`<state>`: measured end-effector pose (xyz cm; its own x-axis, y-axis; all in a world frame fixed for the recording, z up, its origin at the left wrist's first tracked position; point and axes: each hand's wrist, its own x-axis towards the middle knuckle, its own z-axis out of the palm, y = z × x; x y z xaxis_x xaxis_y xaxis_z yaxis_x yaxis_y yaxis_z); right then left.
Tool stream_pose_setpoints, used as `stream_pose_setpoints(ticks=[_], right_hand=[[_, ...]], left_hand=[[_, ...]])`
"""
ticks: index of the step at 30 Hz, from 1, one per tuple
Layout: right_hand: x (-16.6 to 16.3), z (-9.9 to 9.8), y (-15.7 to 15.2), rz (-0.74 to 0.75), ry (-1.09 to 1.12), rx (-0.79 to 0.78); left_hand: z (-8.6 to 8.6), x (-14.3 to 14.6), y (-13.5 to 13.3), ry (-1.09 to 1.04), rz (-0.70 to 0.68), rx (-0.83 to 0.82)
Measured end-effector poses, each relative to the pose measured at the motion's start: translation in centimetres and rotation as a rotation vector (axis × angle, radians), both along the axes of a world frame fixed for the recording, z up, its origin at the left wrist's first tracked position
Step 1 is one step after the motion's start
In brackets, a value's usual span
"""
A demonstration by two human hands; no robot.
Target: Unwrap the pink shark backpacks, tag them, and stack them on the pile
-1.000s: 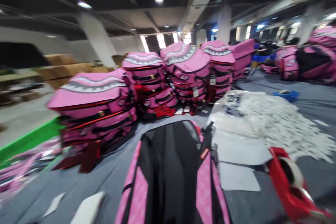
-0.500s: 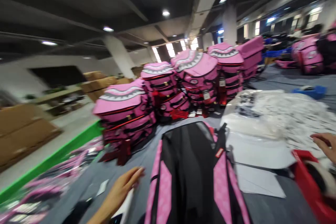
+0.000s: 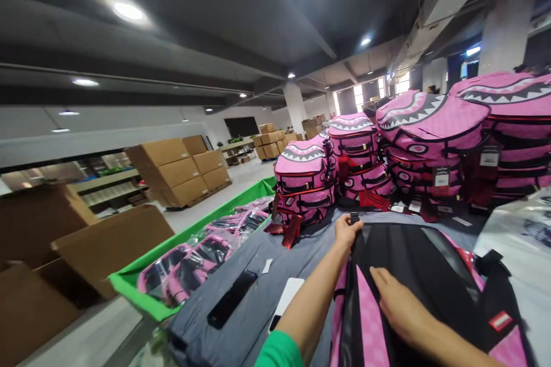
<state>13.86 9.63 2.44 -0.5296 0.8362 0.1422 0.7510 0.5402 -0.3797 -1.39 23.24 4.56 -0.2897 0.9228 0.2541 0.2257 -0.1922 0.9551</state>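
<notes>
A pink and black backpack [image 3: 413, 258] lies on the grey-covered table in front of me, its black back panel facing up. At its upper left corner my left hand [image 3: 346, 233] is closed on a black strap [image 3: 354, 217], whose end pokes out above the fingers. My right hand [image 3: 398, 303] rests on the panel's left side with its fingers stretched out, holding nothing. On the bag's right side a black shoulder strap [image 3: 495, 292] with a small red label lies loose.
Several stacked pink backpacks [image 3: 430, 120] with shark-mouth prints line the table's far side. A green-edged bin [image 3: 159, 308] with plastic-wrapped pink bags stands left. A black phone [image 3: 232, 298] and a white object [image 3: 287, 298] lie on the table [image 3: 258, 269]. Cardboard boxes [image 3: 176, 169] stand beyond.
The view has swung left. My left hand has gone from beside the backpack to its corner strap and closed there. My right hand has come from the far right onto the back panel.
</notes>
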Motion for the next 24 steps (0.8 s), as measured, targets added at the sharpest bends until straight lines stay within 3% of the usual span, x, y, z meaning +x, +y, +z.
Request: stream_pose_setpoints(ticks=[2,5,8,10,11,13,16,19,22,24], right_hand=[[0.6,-0.6,-1.9,0.076,0.069,-0.06],[4.8,1.0,-3.3,0.114,0.194,-0.106],[11.5,4.0,-1.4,-0.149,0.178,0.112],[15.9,5.2,0.9,-0.517,0.078,0.203],[17.6,5.3,2.0,-0.669,0.057,0.155],[19.7,4.8,4.0,-0.818,0.054,0.027],[20.3,3.5,5.9,-0.807,0.12,-0.128],[20.2,4.4,6.5,-0.764,0.176,-0.147],[19.9,7.9,5.8,-0.7,0.209,-0.075],[19.0,10.3,4.6,-0.571,0.19,0.003]], left_hand=[[-0.9,-0.2,0.4,0.076,0.003,-0.004],[-2.6,-0.1,0.1,0.19,0.048,-0.005],[-3.3,0.3,-0.3,0.287,0.07,-0.004],[-2.8,0.6,-0.5,0.348,0.068,-0.016],[-2.2,0.7,-0.6,0.377,0.072,-0.024],[-0.8,1.1,-1.1,0.425,0.09,-0.02],[1.4,2.4,-2.6,0.545,0.063,0.12],[3.1,5.5,-4.3,0.723,-0.195,0.372],[4.5,10.4,-4.6,0.741,-0.525,0.553],[5.4,13.9,-3.8,0.72,-0.67,0.586]])
